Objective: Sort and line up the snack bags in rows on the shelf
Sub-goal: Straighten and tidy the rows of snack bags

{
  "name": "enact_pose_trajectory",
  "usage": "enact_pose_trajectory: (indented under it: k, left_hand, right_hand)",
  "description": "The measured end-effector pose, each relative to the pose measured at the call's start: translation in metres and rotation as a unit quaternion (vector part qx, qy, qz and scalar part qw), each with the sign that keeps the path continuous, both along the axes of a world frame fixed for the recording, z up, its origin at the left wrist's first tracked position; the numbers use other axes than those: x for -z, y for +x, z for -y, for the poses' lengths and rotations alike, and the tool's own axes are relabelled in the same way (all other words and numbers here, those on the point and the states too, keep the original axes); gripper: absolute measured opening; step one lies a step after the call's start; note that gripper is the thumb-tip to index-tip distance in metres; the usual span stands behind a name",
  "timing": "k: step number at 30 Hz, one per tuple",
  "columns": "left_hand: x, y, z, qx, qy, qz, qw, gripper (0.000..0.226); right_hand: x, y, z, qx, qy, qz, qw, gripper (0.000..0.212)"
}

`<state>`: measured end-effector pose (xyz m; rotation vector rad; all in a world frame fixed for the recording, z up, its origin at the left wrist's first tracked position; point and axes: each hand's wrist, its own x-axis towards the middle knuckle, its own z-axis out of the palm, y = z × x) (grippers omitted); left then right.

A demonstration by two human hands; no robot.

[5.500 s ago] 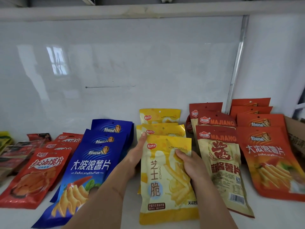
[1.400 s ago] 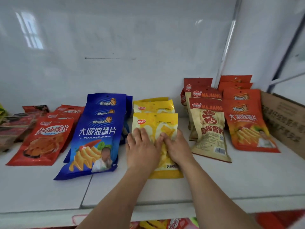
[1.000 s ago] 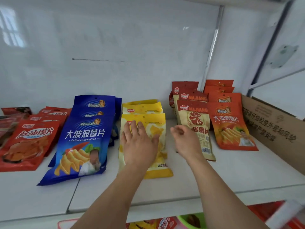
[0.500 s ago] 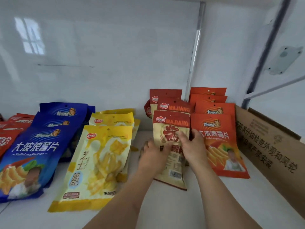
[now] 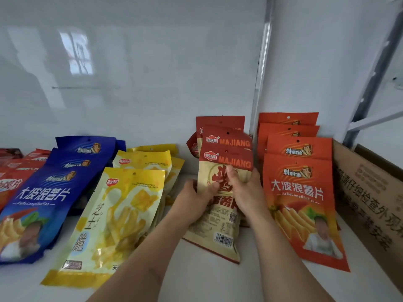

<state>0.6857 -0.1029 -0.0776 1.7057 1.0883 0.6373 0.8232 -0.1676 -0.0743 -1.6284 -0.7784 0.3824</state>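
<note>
Both hands grip the front MAJIANG bag (image 5: 220,216): left hand (image 5: 194,199) closed on its left edge, right hand (image 5: 245,192) on its right side. The bag lies on the shelf (image 5: 218,280) between the yellow bags (image 5: 122,214) and orange bags (image 5: 298,203).

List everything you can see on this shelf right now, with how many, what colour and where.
MAJIANG bags: at least three, beige with red tops, centre right row; front one held.
Orange bags: four showing, right row beside the box.
Yellow bags: about three, centre left row.
Blue bags: three showing, left row.
Red bags: several, far left edge, partly cut off.
Cardboard box: one, brown, far right.
Shelf: white.
Left hand: grips the front MAJIANG bag's left edge.
Right hand: grips its right side.
</note>
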Motion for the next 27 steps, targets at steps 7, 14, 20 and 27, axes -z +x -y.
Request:
enact_pose_trajectory:
  k: [7,14,20,27]
  left_hand:
    - [-0.002,0.019,-0.018,0.038,-0.062,0.068,0.995,0.073]
    - [0.011,0.029,-0.031,0.073,-0.044,0.104,0.991,0.048]
    - [0.015,0.028,-0.032,0.074,-0.040,0.106,0.991,0.059]
    - [0.017,0.020,-0.027,0.055,-0.042,0.100,0.993,0.082]
  right_hand:
    - [0.004,0.015,-0.021,-0.043,-0.001,-0.084,0.996,0.070]
    - [0.004,0.025,-0.023,-0.063,-0.038,-0.074,0.995,0.049]
    - [0.007,0.028,-0.023,-0.056,-0.061,-0.065,0.995,0.066]
    - [-0.004,0.019,-0.014,-0.074,-0.090,-0.053,0.992,0.036]
